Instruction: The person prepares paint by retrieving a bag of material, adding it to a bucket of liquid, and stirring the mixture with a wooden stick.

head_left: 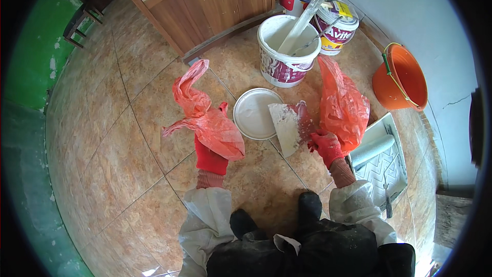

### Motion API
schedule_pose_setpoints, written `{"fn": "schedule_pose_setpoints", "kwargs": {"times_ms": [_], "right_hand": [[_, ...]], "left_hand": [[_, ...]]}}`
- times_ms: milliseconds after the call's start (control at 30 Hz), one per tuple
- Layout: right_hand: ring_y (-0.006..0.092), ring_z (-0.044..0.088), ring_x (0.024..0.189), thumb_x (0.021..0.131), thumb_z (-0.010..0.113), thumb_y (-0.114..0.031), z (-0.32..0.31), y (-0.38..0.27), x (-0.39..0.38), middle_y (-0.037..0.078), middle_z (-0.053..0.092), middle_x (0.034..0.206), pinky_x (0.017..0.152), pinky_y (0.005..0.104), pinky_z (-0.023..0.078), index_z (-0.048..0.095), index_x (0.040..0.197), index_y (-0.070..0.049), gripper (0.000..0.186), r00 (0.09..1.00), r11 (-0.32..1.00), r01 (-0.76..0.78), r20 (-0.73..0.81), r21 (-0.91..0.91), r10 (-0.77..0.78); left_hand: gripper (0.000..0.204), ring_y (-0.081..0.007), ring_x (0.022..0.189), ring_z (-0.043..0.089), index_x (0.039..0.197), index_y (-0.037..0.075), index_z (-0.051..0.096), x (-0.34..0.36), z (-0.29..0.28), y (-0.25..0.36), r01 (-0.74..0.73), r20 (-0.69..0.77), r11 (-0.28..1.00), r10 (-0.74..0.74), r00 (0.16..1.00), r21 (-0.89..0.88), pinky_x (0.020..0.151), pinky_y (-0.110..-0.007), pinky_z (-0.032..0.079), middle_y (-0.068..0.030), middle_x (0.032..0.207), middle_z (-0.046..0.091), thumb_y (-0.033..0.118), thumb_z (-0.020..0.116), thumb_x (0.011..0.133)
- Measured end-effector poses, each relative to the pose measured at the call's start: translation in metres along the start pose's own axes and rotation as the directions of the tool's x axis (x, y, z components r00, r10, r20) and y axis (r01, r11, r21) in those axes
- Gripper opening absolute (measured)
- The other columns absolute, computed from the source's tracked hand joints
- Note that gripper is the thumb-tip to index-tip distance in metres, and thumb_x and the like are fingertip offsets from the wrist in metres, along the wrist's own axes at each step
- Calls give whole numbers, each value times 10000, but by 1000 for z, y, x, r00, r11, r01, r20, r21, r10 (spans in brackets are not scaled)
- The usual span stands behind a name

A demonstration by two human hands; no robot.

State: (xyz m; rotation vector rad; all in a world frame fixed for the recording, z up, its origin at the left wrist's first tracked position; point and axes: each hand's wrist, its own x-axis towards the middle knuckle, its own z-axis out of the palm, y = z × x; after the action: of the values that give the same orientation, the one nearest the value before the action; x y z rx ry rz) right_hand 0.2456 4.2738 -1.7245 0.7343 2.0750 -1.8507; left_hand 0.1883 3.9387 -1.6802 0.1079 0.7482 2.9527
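My left hand [210,156], in a red glove, holds a crumpled red plastic bag [218,133], which hides most of its fingers. My right hand [328,146], also gloved, has curled fingers on the lower end of a second red bag [342,107]. Between the bags lie a round white lid [256,114] and a flat, white-smeared piece with a reddish side [284,125]. Beside my right hand sits a paint tray [389,184] with a pale roller [366,151] in it.
A white bucket [277,66] holding sticks stands ahead, near lidded tubs [335,46]. An orange bucket [405,90] stands by the right wall. A wooden cabinet [215,10] is at the back, a dark stool [77,23] by the green left wall.
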Motion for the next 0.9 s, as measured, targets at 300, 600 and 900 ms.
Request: {"fn": "schedule_pose_setpoints", "kwargs": {"times_ms": [300,600,900], "right_hand": [[171,622,545,887,603,-107,-5,-13,-5,115,647,684,467,287,475,607,985,67,200,998,996,19,-68,91,-13],[201,652,612,877,601,-58,-21,-60,-22,121,634,762,492,306,508,565,1041,104,234,996,980,-10,92,198,-8],[106,597,615,927,548,-179,-72,-162,-44,53,636,725,572,240,464,637,1015,27,242,928,926,370,23,77,-373]], "left_hand": [[383,-221,994,555,1217,120,487,2,2,-11,46,-80,997,-50,996,-55,866,-363,468,-52,1126,585,390,344,989],[422,-227,1038,547,1250,105,478,-9,10,-30,49,1,999,-49,999,-1,901,-354,454,-74,1180,577,402,326,992],[427,-260,1191,468,1299,108,432,4,22,-24,111,173,978,-81,982,-175,1043,-377,364,-99,1307,500,392,333,995]]}}
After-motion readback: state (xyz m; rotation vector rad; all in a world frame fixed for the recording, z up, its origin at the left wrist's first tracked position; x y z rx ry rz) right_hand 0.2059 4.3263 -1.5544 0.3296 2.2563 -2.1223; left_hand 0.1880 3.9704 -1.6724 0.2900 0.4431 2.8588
